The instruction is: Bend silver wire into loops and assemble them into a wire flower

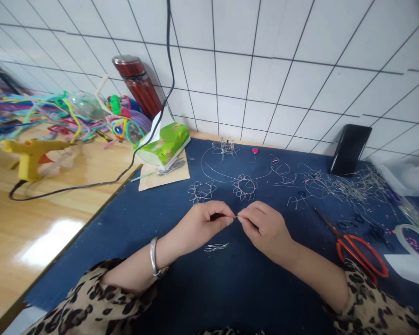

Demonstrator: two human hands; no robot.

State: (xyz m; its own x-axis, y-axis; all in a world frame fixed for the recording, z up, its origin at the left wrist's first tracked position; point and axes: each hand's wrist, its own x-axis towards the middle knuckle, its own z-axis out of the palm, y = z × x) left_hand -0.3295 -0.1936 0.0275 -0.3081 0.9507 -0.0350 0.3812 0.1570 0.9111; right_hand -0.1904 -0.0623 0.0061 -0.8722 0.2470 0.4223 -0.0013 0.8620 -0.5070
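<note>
My left hand (204, 223) and my right hand (265, 228) meet fingertip to fingertip above the blue cloth (143, 242). Both are closed in a pinch on a short piece of thin silver wire (236, 217) held between them. A silver bangle (154, 258) circles my left wrist. Just below the hands lies a small bundle of bent wire (215, 247). Beyond them on the cloth lie two wire flowers with pink beads (245, 187), a large wire arc (212, 174) and a small wire piece (226, 146).
Orange-handled scissors (361, 253) lie at the right, near a heap of wire scraps (349, 186) and a black phone (349, 149) leaning on the tiled wall. At the left are a green tissue pack (165, 144), a red flask (139, 86), a yellow glue gun (30, 156) and pipe cleaners (56, 116).
</note>
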